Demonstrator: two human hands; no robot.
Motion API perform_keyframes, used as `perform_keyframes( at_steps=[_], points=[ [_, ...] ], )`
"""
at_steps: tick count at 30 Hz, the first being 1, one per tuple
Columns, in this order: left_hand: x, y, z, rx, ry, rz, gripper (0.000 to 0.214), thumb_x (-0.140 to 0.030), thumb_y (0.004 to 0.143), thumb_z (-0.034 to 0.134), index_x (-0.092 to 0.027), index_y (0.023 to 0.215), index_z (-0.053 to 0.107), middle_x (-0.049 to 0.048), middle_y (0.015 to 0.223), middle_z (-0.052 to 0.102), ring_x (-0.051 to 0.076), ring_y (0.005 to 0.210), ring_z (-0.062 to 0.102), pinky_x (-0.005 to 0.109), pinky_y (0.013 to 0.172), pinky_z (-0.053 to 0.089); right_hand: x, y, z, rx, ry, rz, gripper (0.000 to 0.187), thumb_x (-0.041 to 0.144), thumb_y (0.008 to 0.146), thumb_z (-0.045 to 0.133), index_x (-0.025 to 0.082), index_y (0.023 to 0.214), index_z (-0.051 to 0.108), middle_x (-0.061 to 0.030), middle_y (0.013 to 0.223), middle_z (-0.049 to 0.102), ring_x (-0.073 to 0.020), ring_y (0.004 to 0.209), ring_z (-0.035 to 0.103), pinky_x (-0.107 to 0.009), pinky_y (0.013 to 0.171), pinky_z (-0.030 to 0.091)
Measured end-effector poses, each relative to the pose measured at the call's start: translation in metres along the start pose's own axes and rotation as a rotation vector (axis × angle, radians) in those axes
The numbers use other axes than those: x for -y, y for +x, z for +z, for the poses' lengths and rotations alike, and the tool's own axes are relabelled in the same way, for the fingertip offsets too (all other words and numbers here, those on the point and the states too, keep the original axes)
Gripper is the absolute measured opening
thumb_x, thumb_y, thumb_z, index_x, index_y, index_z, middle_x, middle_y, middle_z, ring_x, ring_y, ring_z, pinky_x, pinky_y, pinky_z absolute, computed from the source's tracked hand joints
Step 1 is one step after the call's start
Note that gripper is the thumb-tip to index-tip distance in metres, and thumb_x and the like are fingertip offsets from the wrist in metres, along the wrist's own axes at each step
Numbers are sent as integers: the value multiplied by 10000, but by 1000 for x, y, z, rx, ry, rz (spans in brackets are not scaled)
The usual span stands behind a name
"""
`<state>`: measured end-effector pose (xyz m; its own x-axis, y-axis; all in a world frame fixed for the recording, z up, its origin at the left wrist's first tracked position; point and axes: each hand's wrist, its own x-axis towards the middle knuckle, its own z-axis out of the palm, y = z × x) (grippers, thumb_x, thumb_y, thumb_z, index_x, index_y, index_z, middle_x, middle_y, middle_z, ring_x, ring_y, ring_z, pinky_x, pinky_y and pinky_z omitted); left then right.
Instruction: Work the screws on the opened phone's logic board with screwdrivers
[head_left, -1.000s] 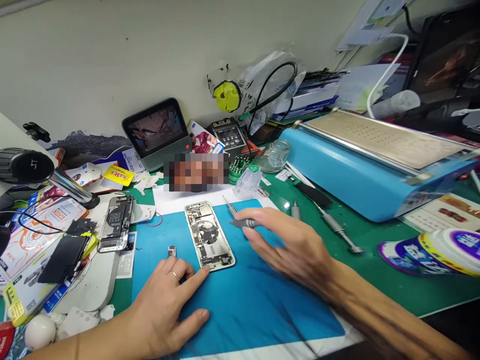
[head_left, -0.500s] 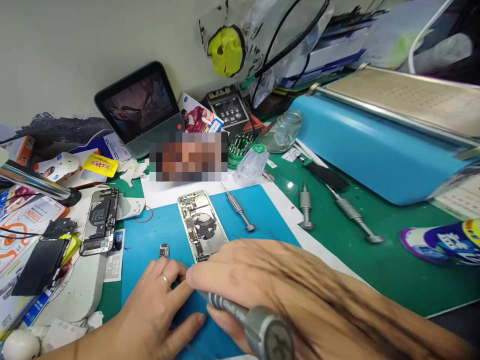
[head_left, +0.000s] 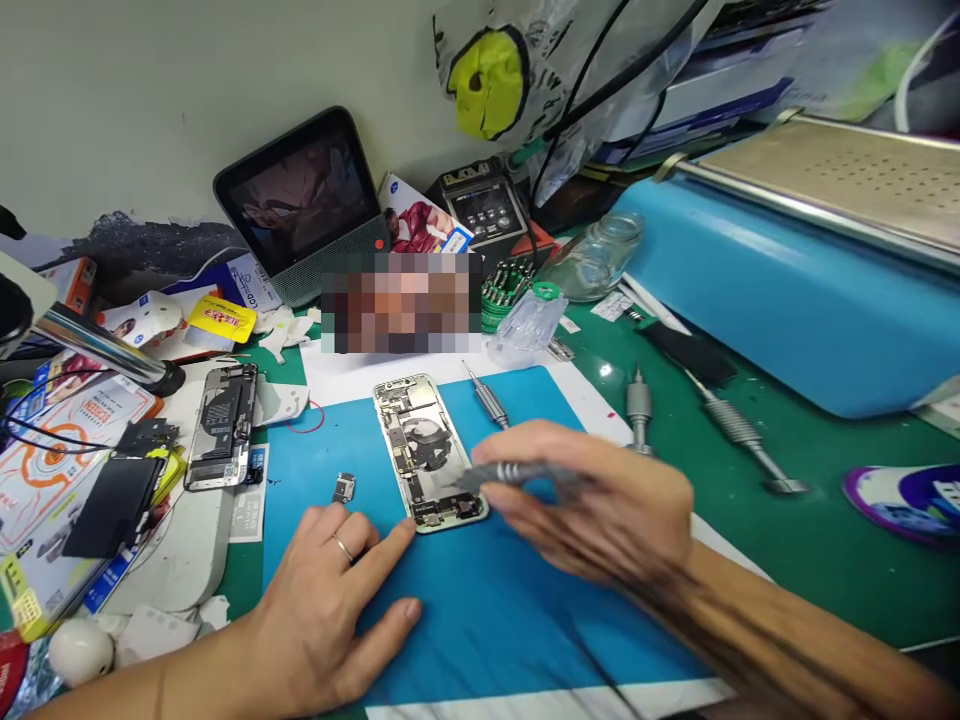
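Note:
An opened phone with its boards bare lies lengthwise on a blue mat. My left hand rests flat on the mat with fingers spread, its index fingertip against the phone's near corner. My right hand, blurred by motion, is closed on a grey metal screwdriver whose tip points at the phone's lower half. A small loose part lies on the mat left of the phone. Another screwdriver lies on the mat beyond my right hand.
A second opened phone sits at left on a white pad. A blue heating machine fills the right. Two more screwdrivers, a bit holder, a glass jar and a small screen stand behind.
My right hand carried the screwdriver from low near the camera back up to the phone, its tip now over the lower boards. The left hand stayed by the phone's corner.

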<state>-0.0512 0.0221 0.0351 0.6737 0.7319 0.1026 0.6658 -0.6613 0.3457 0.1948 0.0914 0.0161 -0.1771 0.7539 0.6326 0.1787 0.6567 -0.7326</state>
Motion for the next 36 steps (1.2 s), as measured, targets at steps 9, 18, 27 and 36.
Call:
perform_keyframes(
  at_steps=[9, 18, 27, 36],
  points=[
    [-1, 3, 3, 46, 17, -13, 455, -379, 1005, 478, -148, 1395, 508, 72, 897, 576, 235, 771, 522, 382, 660, 399, -5, -4, 7, -53, -48, -79, 610, 100, 857, 662, 345, 1387, 486, -24, 995, 763, -190, 783, 736, -334, 738, 640],
    [-2, 2, 3, 31, 12, -2, 420, -385, 1026, 441, -174, 1383, 506, 51, 858, 582, 213, 732, 503, 356, 634, 346, 4, -7, 5, -126, -41, -104, 663, 69, 818, 688, 386, 1372, 511, -9, 873, 750, -186, 671, 726, -335, 632, 646],
    [-3, 1, 5, 36, 56, 16, 434, -377, 1013, 465, -149, 1380, 501, 60, 878, 572, 219, 744, 500, 348, 629, 315, 2, -7, 6, 50, -194, -311, 685, 125, 903, 619, 321, 1508, 362, -44, 870, 772, -213, 712, 745, -343, 609, 651],
    [-4, 1, 5, 26, 40, 29, 449, -357, 995, 503, -129, 1382, 506, 62, 872, 567, 223, 753, 488, 359, 652, 326, 2, -9, 10, 51, -220, -349, 639, 129, 934, 576, 263, 1513, 342, -64, 856, 741, -209, 766, 745, -350, 649, 659]
  ],
)
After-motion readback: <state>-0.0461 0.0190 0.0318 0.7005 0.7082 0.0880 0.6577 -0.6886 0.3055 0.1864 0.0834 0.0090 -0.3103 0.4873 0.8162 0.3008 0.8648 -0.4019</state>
